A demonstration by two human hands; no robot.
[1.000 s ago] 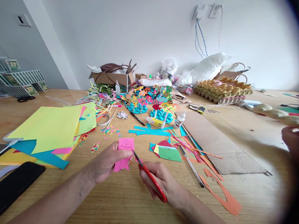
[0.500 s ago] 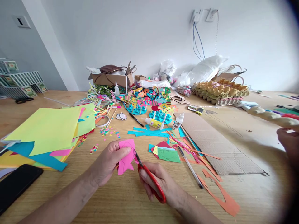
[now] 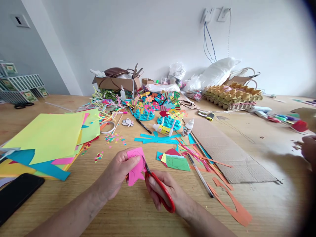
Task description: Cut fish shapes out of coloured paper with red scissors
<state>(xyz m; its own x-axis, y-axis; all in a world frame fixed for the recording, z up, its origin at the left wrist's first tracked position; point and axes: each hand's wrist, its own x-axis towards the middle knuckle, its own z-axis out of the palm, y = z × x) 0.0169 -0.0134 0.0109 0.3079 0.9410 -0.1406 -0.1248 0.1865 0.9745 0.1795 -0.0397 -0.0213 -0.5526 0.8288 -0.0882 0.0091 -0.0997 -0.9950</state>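
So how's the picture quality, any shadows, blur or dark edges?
Head view: the right edge fades to black; same view: a shadow darkens the table beside another person's hand, which looks blurred; same view: the red scissors look fairly sharp.

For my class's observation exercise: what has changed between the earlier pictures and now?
The pink paper has turned, its lower end swinging right. The bumpy beige piece has moved rightward. The left hand still holds the paper, the right hand still the red scissors.

Their left forearm (image 3: 81, 209) and right forearm (image 3: 204, 219) are both bare, angled in from below. The left grip (image 3: 121, 167)'s pinched, thumb on top; the right grip (image 3: 170, 183)'s curled snug, just beside it.
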